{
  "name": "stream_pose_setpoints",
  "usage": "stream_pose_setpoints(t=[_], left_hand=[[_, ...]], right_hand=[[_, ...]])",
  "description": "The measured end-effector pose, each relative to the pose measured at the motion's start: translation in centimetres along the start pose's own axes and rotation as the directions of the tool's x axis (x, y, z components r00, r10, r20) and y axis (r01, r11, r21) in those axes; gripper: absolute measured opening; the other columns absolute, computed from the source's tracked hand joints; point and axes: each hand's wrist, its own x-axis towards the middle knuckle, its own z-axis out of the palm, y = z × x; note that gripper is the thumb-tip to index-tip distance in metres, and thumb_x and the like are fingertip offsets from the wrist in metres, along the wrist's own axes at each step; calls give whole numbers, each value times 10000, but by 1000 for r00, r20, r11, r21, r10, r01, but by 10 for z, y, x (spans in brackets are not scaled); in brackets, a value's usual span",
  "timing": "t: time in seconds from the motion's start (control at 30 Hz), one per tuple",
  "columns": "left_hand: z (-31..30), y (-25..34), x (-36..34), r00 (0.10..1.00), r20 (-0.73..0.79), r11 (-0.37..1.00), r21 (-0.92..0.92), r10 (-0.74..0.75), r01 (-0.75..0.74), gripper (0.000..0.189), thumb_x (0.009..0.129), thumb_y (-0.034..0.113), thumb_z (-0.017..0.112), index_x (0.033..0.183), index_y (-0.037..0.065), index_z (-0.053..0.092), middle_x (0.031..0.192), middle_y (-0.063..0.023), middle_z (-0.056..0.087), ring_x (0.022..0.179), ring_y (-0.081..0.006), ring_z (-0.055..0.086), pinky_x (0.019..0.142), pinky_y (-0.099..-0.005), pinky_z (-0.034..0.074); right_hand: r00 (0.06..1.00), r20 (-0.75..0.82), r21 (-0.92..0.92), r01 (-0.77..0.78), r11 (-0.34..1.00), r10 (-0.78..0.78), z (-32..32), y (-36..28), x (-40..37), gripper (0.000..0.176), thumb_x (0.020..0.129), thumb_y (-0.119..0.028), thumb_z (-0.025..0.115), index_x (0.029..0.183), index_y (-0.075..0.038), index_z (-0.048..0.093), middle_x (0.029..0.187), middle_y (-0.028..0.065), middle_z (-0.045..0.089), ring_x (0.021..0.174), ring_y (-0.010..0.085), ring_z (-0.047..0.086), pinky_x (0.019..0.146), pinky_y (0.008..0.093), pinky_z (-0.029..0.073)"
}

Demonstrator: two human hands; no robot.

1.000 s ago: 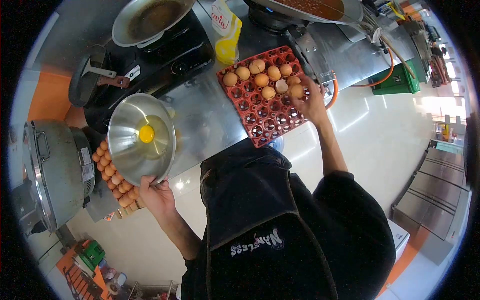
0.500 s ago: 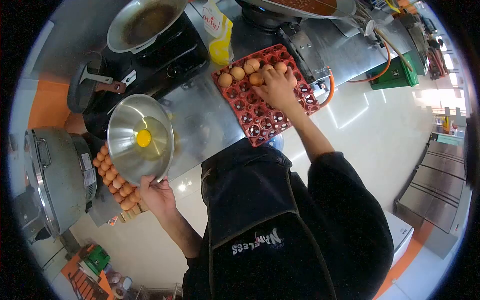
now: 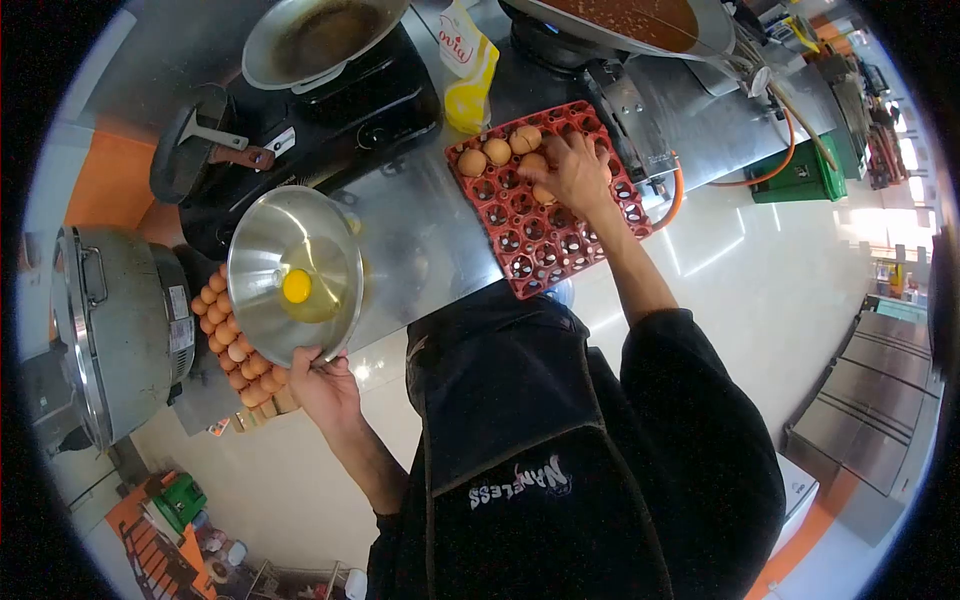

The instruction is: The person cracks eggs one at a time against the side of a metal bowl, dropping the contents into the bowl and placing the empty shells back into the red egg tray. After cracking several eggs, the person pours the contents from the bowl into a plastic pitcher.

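My left hand (image 3: 326, 388) is closed on the near rim of a steel mixing bowl (image 3: 262, 243), which is tilted. One yolk (image 3: 296, 286) lies in clear egg white inside it. My right hand (image 3: 578, 178) is over a red plastic egg tray (image 3: 520, 237), its fingers apart and bent down among the eggs. Brown eggs (image 3: 497, 151) sit in the tray's far rows, and another egg (image 3: 543, 193) shows beside my thumb. The palm and fingers hide part of the tray, so any egg beneath them is out of sight.
A yellow-and-white pouch (image 3: 468, 75) stands behind the tray. Pans (image 3: 270, 50) rest on the cooktop, and a wok of reddish-brown sauce (image 3: 640, 22) is at the back. More eggs (image 3: 237, 350) are stacked left of the bowl, near a large grey cooker (image 3: 125, 335).
My right hand has shifted slightly over the tray, and its fingers have spread. An egg beside the thumb now shows. My left hand keeps the bowl. The whole view has shifted a little.
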Motion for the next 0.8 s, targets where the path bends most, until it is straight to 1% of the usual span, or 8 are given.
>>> stream_pose_setpoints(t=[0.13,0.17,0.27,0.4,0.47,0.5,0.63,0.8], left_hand=[[4,2,-1,1000,-7,1000,16,-23,23,166,806,6,556,970,-1,580,860,-80,651,709,-203,663,620,-307,567],[3,1,-1,1000,-4,1000,19,-24,24,166,806,6,556,970,-1,580,860,-80,651,709,-203,663,620,-307,567],[4,1,-1,999,11,998,52,-39,39,149,804,12,560,951,3,582,851,-79,655,689,-198,661,602,-293,559],[15,1,-13,1000,-29,1000,25,-5,6,126,806,18,552,926,6,588,813,-80,650,642,-194,644,560,-273,527],[14,0,-14,1000,-16,999,41,-8,8,113,807,19,547,911,9,589,798,-79,646,627,-194,636,550,-269,517],[13,-1,-12,1000,-26,999,48,-9,10,101,809,18,543,899,10,588,791,-81,645,620,-196,632,551,-271,517],[3,0,-3,1000,-11,999,43,-20,20,63,813,10,539,858,15,584,807,-82,652,610,-205,629,559,-278,528],[3,1,0,1000,-9,1000,7,4,-4,114,816,3,546,924,-1,582,854,-87,658,677,-201,651,595,-288,560]], right_hand=[[999,-11,61,-52,997,53,16,-5,26,521,863,-480,643,1237,-118,630,1175,163,641,1141,349,568,969,630,361],[999,31,-26,-16,1000,16,28,-3,31,487,880,-436,612,1251,-121,620,1235,181,612,1163,360,551,1005,671,324],[990,140,-21,-9,1000,12,44,-3,42,452,875,-391,607,1248,-135,622,1242,196,590,1167,378,541,1036,703,288],[1000,6,-103,10,995,-9,42,-25,34,450,851,-380,630,1246,-163,627,1222,178,583,1183,381,521,1045,721,265],[972,-137,-112,178,978,-193,28,-46,16,460,833,-370,650,1240,-156,628,1221,157,558,1215,367,483,1052,713,267],[973,-105,-98,196,976,-206,27,-51,8,485,813,-370,675,1238,-141,622,1301,163,512,1257,355,439,1053,700,267],[974,-136,0,186,983,-184,23,-56,-7,493,802,-337,702,1238,-126,612,1361,187,472,1273,368,422,1047,675,281],[981,-186,233,100,967,-57,-6,-21,-33,452,838,-215,689,1243,-82,538,1377,222,452,1283,403,416,1055,544,306]])
